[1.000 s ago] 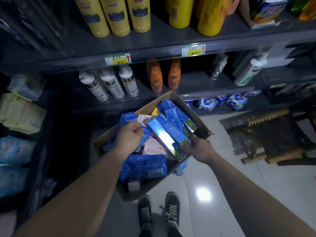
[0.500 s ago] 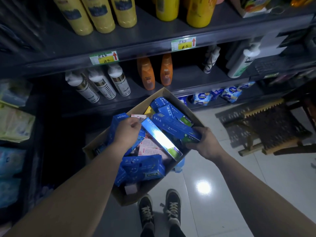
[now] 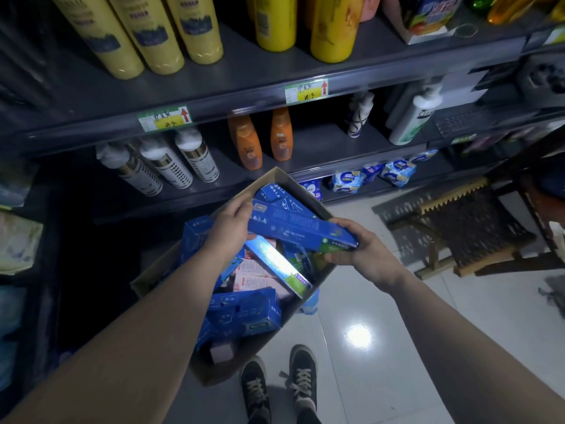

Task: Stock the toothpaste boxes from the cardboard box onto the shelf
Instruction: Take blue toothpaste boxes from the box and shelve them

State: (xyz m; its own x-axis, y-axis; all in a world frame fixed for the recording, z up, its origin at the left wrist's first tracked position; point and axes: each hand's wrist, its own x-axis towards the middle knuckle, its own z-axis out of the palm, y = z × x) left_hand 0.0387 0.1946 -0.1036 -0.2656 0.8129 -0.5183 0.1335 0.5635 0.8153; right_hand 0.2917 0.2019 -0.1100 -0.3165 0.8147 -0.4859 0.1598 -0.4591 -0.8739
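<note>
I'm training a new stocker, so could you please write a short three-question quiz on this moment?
1. True or false: both hands hold the same blue toothpaste box.
2. Which colour are the two bottles on the shelf just beyond the cardboard box: A green, B orange, C white?
3. Fill in: the lifted box is held over the ____ box.

Key: 1 true, left hand and right hand grip opposite ends. 2 B. 3 cardboard.

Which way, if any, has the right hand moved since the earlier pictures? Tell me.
Yes. The right hand has lifted, with the blue toothpaste box in its grip, from inside the cardboard box to above its rim.
</note>
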